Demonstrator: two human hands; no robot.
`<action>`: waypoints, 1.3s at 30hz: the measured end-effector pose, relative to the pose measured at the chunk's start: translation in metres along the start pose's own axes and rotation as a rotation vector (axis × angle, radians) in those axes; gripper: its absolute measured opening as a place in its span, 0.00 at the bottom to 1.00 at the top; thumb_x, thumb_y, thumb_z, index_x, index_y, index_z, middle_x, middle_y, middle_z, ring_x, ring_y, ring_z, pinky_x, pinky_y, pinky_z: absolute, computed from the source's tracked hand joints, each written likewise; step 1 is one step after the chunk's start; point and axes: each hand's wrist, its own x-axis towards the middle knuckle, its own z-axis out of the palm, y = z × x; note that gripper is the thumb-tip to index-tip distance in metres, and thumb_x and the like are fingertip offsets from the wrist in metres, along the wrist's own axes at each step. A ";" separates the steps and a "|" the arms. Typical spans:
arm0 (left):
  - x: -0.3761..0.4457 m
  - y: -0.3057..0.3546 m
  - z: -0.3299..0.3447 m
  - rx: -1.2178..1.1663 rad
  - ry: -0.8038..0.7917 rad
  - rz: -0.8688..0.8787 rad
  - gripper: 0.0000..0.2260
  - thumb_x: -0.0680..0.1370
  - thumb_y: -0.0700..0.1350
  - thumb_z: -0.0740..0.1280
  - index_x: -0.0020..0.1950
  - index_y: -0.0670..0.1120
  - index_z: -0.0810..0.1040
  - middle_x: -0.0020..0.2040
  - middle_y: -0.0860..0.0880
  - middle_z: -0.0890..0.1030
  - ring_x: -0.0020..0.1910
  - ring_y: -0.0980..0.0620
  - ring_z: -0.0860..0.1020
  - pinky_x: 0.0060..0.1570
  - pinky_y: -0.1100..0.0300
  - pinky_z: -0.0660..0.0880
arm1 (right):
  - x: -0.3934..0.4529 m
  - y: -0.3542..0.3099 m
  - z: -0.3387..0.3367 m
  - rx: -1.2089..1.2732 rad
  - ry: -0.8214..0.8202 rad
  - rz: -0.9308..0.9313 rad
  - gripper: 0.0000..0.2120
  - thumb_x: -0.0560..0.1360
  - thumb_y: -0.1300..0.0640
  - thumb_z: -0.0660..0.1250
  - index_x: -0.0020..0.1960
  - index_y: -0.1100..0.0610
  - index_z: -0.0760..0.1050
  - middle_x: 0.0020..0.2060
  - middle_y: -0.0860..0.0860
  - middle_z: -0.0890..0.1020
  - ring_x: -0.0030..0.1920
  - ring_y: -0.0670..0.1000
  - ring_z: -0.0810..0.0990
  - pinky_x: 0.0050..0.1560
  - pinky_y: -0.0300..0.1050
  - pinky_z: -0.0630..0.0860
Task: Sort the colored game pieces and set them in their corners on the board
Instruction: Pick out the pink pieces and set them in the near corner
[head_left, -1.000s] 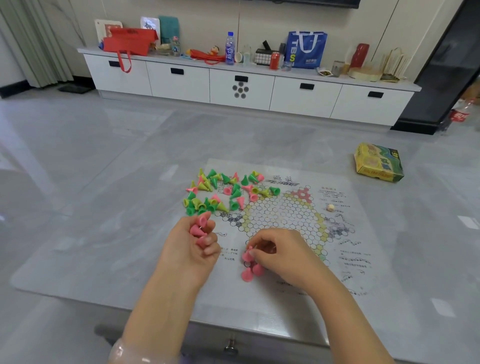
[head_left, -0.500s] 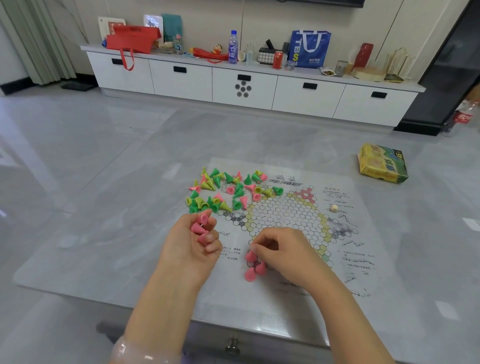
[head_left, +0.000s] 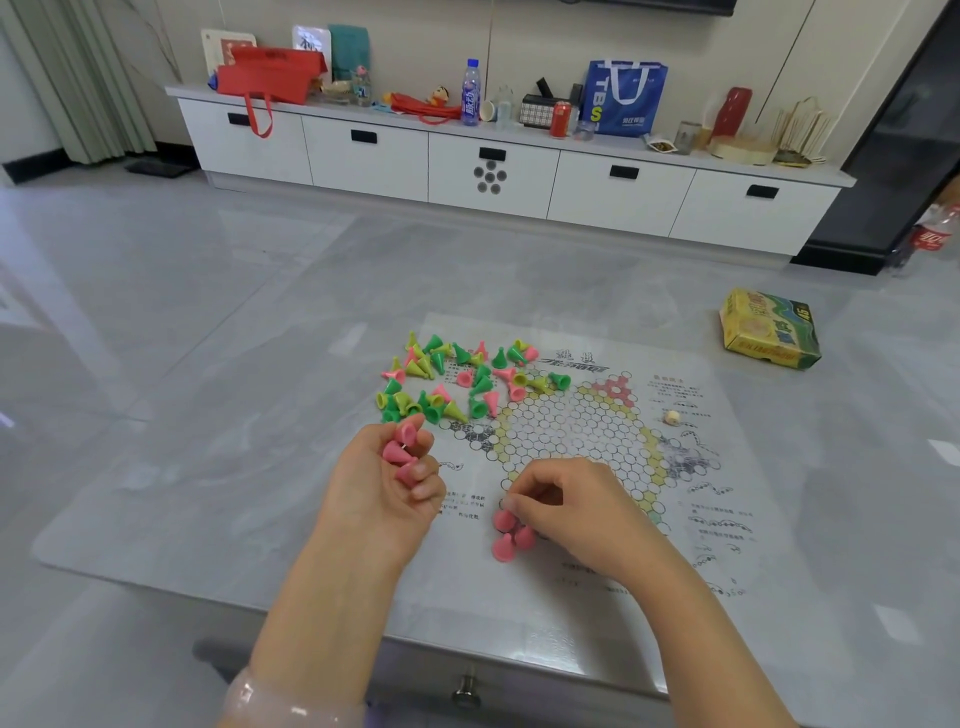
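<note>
Fig.: since 1 s ago I see little change. Left hand still grips spare pink cones; right hand, fingers pinched, seats pink pcs at board near corner. Mixed pile unsorted, far-left.
</note>
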 end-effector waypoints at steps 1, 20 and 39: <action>0.000 0.000 0.000 -0.003 0.001 0.000 0.07 0.74 0.38 0.54 0.38 0.45 0.68 0.23 0.53 0.70 0.16 0.58 0.59 0.17 0.69 0.54 | 0.000 0.000 0.000 -0.003 0.001 0.002 0.05 0.73 0.61 0.65 0.39 0.58 0.79 0.33 0.50 0.85 0.35 0.46 0.83 0.47 0.55 0.79; -0.005 0.000 0.008 0.159 -0.067 0.092 0.07 0.76 0.39 0.59 0.38 0.45 0.72 0.26 0.52 0.75 0.17 0.59 0.60 0.16 0.69 0.56 | 0.002 0.002 -0.002 0.114 0.220 -0.105 0.08 0.77 0.57 0.62 0.43 0.46 0.76 0.32 0.46 0.81 0.33 0.41 0.79 0.35 0.33 0.75; -0.015 -0.024 0.019 0.839 -0.204 0.358 0.09 0.80 0.45 0.57 0.44 0.43 0.70 0.30 0.49 0.71 0.21 0.57 0.61 0.20 0.68 0.59 | -0.005 -0.015 -0.003 0.454 0.213 -0.242 0.03 0.74 0.57 0.66 0.45 0.51 0.79 0.36 0.47 0.83 0.32 0.45 0.80 0.35 0.40 0.78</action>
